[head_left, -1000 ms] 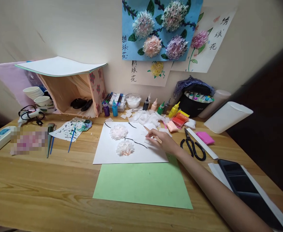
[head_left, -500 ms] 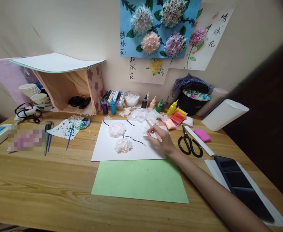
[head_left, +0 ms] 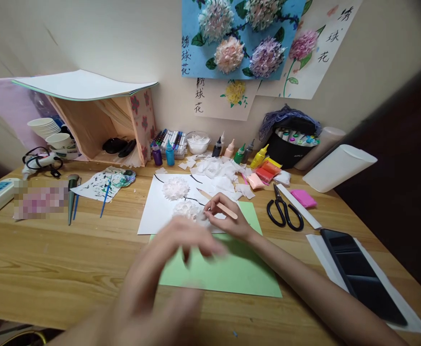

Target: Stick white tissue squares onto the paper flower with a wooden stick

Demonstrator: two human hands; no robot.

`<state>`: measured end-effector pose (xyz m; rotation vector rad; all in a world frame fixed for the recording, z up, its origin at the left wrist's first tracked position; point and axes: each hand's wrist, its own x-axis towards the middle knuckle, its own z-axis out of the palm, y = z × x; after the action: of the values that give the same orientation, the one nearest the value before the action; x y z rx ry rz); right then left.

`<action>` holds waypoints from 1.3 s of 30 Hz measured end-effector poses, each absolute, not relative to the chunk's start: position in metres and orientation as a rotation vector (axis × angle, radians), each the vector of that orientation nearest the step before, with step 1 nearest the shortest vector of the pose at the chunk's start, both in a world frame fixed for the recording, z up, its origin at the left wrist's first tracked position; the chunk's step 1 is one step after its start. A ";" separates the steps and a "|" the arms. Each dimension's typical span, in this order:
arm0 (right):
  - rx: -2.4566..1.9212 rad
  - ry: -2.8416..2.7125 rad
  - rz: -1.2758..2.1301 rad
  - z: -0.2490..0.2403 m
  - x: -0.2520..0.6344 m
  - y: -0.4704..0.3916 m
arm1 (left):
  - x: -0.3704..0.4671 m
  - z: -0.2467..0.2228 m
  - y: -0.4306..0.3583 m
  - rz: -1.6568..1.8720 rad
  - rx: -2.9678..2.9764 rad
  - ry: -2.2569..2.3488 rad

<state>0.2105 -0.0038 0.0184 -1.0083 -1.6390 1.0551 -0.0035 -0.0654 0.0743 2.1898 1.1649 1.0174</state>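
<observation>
My right hand [head_left: 226, 218] is closed on a pale wooden stick [head_left: 219, 204] with a pointed end, over the right part of a white sheet [head_left: 149, 216]. A whitish scrap may be at its fingertips; I cannot make it out clearly. Two fluffy paper flowers, the upper one [head_left: 176, 188] and the lower one [head_left: 186, 210], sit on the sheet among short black painted lines. In the foreground my left hand [head_left: 167, 274] is blurred, thumb and fingers apart and nothing seen between them. It partly covers the green paper [head_left: 232, 269] and the sheet's lower edge.
White paper pieces [head_left: 217, 168] lie heaped behind the sheet. Paint bottles [head_left: 239, 154] and soft coloured packets [head_left: 266, 174] stand or lie at the back. On the right are black-handled scissors [head_left: 285, 216] and a dark phone-like slab [head_left: 363, 276]; brushes [head_left: 72, 202] lie left.
My left hand has come into view from below. My right hand has moved left and toward me with the stick, nearer the lower flower. The camera view has shifted slightly.
</observation>
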 end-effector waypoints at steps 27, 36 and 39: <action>-0.797 -1.908 0.575 -0.006 0.215 -0.024 | 0.027 0.017 -0.022 0.422 2.337 1.664; -0.849 -2.010 0.575 -0.004 0.209 -0.021 | 0.025 0.021 -0.021 0.451 2.325 1.644; -0.866 -1.986 0.581 -0.005 0.209 -0.021 | 0.017 0.026 -0.014 0.614 2.272 1.680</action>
<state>0.2090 -0.0209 -0.0050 -0.8657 -1.9863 0.5809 0.0167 -0.0142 0.0258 2.2725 1.6801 0.6135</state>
